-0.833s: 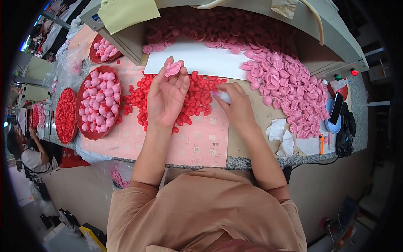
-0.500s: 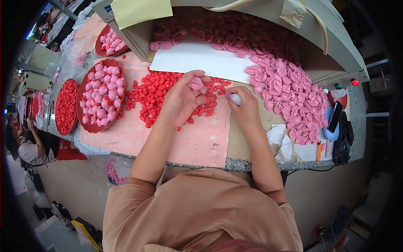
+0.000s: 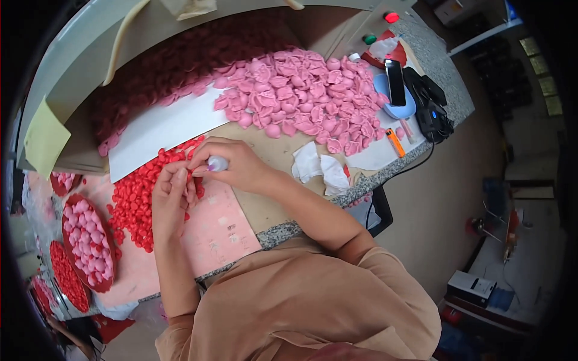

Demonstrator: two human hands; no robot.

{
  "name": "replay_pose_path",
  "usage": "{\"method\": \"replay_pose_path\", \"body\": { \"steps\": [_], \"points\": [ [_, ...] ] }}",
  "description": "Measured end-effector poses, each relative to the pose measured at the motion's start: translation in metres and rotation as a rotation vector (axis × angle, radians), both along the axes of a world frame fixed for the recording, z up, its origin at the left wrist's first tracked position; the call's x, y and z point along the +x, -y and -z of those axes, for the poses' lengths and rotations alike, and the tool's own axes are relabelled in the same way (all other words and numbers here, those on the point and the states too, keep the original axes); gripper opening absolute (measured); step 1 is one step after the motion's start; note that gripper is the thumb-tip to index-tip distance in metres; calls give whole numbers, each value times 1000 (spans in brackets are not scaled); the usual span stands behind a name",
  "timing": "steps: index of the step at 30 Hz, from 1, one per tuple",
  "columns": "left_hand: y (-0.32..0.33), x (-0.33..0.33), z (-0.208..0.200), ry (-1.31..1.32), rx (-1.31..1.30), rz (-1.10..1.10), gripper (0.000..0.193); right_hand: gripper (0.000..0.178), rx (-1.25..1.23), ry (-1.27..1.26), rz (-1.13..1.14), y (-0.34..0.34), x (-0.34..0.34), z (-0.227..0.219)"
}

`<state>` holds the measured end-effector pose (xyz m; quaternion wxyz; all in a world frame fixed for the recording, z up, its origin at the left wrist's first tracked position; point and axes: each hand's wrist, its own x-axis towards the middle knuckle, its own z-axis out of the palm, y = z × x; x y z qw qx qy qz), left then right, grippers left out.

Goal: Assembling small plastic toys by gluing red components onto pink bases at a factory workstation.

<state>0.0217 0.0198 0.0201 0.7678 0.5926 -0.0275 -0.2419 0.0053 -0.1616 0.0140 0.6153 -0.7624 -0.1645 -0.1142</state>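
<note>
My right hand (image 3: 235, 167) is closed around a small white squeeze bottle (image 3: 217, 163) with a purple tip. Its fingertips meet those of my left hand (image 3: 170, 195) above the heap of red pieces. The left hand's fingers are pinched together. A speck of red shows between the two hands, but what the left fingers grip is hidden. Glossy red bean-shaped pieces (image 3: 135, 203) lie heaped around and behind the left hand on a pink sheet (image 3: 214, 222). Pink shell-like moulded pieces (image 3: 295, 90) are piled beyond the right hand.
A grey housing (image 3: 66, 84) arches over the back pile. White paper (image 3: 168, 129) lies before it. At left stand a red scalloped tray (image 3: 111, 262) of pink-and-red pieces and another of red pieces (image 3: 66, 277). At right are crumpled tissues (image 3: 332, 174), an orange lighter (image 3: 395, 142), a phone (image 3: 395, 83).
The view has swung to the right. My hands have come together, the bottle now at the left fingertips. The pink piece seen in the left hand before is now hidden.
</note>
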Motion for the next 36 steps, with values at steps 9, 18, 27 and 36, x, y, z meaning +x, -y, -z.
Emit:
{"method": "replay_pose_path", "body": {
  "steps": [9, 18, 27, 36],
  "points": [
    [14, -10, 14, 161, -73, -63, 17, 28, 362, -392, -17, -8, -6, 3],
    [14, -14, -9, -140, -392, -95, 30, 29, 678, -584, -81, -4, 1, -6],
    [7, -5, 8, 34, -170, -103, 24, 31, 605, -602, 0, 2, -3, -11],
    [7, -9, 7, 253, 144, -235, 14, 27, 422, -524, -8, -19, -13, -12]
  ]
}}
